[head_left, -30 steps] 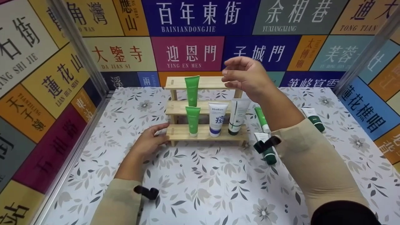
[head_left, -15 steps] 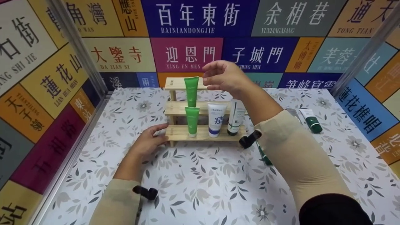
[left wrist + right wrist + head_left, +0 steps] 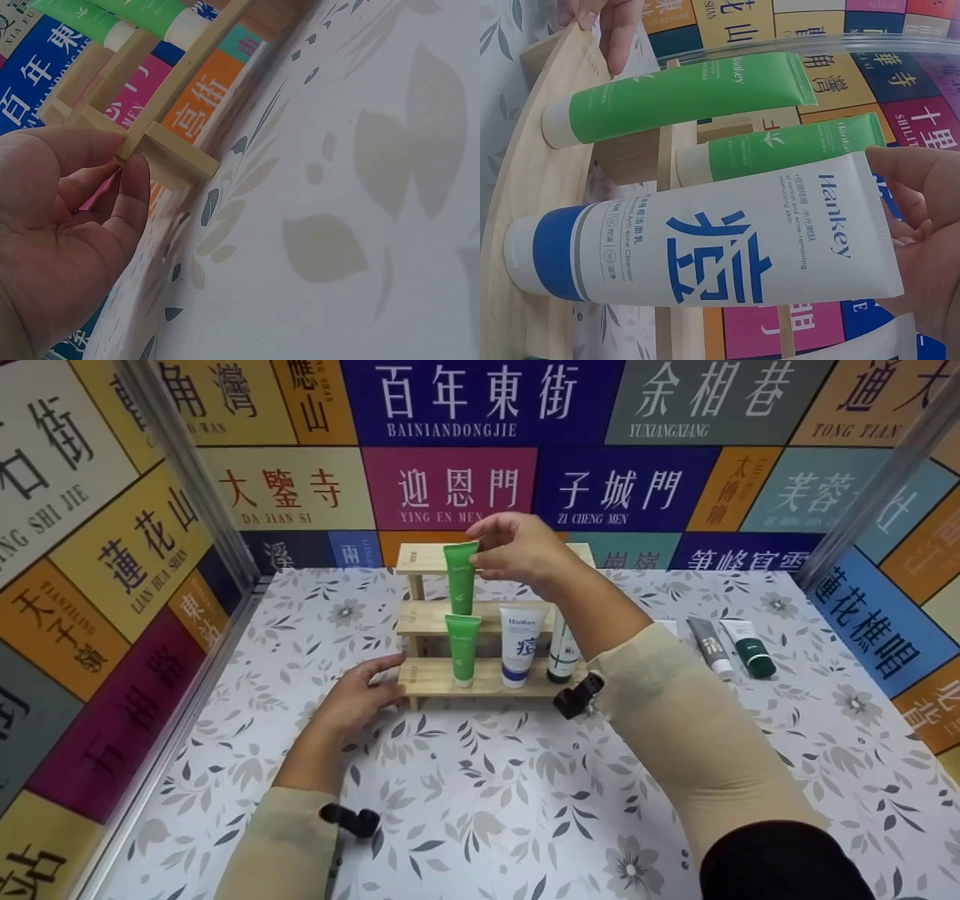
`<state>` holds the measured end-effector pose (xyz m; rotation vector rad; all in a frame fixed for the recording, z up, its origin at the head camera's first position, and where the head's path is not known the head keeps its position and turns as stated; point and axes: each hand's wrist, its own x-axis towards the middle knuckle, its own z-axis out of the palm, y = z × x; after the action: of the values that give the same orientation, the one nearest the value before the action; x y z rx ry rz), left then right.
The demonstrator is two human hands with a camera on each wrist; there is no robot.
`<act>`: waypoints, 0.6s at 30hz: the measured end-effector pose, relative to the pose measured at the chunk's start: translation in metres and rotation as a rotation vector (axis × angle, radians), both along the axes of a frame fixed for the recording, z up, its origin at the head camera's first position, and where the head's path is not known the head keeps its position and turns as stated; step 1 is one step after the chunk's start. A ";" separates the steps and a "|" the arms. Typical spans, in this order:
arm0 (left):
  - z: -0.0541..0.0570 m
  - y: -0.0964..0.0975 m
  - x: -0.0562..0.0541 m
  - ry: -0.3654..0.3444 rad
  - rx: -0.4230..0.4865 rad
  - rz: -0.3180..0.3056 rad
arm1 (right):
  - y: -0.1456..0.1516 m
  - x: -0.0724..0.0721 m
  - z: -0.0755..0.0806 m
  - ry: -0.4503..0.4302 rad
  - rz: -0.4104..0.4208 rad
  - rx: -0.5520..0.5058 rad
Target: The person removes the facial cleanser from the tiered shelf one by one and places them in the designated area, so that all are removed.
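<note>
A three-step wooden shelf (image 3: 499,688) stands on the table; my left hand (image 3: 356,701) pinches the left end of its bottom step between thumb and fingers. At the top of the rear green tube (image 3: 460,581), which stands on the middle step, is my right hand (image 3: 525,555). Its loosely bent fingers reach the tube's right edge; whether they touch it is unclear. On the bottom step stand the front green tube (image 3: 682,94), a white and blue cleanser tube (image 3: 705,247) and a white tube with a dark green cap (image 3: 562,649), partly hidden by the right wrist.
Right of the shelf, a grey tube (image 3: 709,647) and a white and dark green tube (image 3: 750,649) lie on the flower-patterned table (image 3: 480,810). Printed panels (image 3: 450,487) rise behind the table. My right sleeve (image 3: 697,727) covers part of the table's right side.
My right hand has moved left and slightly down, from over the shelf's right side to the rear green tube's top. The left hand keeps its hold, and the standing tubes have not moved.
</note>
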<state>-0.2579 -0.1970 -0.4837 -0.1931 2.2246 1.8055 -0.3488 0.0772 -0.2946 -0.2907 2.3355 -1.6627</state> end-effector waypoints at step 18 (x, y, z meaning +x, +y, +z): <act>0.000 -0.001 0.000 0.012 -0.002 -0.001 | 0.014 0.009 0.009 0.098 -0.084 -0.056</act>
<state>-0.2575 -0.1978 -0.4841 -0.1825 2.2343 1.8081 -0.3396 0.0913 -0.2860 -0.2954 2.4047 -1.7940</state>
